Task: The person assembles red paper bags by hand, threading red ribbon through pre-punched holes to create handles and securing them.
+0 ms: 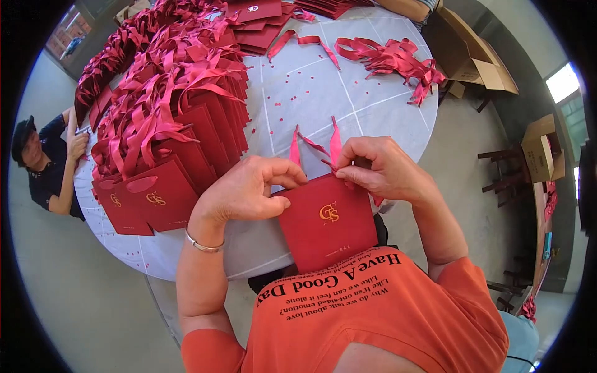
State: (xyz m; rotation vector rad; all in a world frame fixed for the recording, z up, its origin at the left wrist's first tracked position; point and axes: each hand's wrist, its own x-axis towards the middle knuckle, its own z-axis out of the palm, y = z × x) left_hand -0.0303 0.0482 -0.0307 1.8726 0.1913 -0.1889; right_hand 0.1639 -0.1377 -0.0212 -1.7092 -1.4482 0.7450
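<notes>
A dark red paper gift bag (323,233) with a gold emblem stands upright against my body at the table's near edge. My left hand (252,189) grips its upper left edge between thumb and curled fingers. At the upper right corner my right hand (379,168) pinches a pink-red ribbon (336,140) close to the bag's rim. Two pointed ribbon ends rise above the bag, and a loop of ribbon lies behind it. Where the ribbon meets the bag is partly hidden by my right fingers.
Packed rows of red bags (168,186) with ribbon handles fill the table's left side. Loose ribbons (398,62) lie at the far right, flat red bags (258,31) at the back. Small red paper dots dot the white tablecloth (317,87). Another person (53,161) sits at left; cardboard boxes (472,56) stand right.
</notes>
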